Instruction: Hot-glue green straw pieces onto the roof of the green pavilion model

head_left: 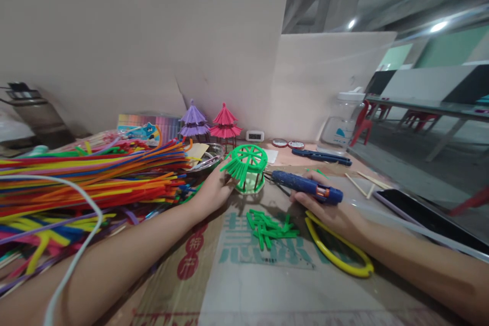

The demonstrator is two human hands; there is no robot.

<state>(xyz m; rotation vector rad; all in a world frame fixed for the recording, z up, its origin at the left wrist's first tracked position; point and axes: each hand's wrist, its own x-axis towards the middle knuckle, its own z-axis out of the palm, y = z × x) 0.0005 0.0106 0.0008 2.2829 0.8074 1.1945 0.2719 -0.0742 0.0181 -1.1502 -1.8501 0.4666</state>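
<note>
Head view: our left hand [218,186] grips the green model [250,157] at frame centre; our right hand [319,202] curls round the blue glue gun [301,184], right of it. We should steady the model, keeping glue off our fingers.

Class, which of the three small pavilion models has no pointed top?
The green pavilion at the left hand: its top is flat and spoked, while the purple pavilion and the red-pink pavilion behind it rise to points.

Smooth plastic glue gun [296,182]
</note>
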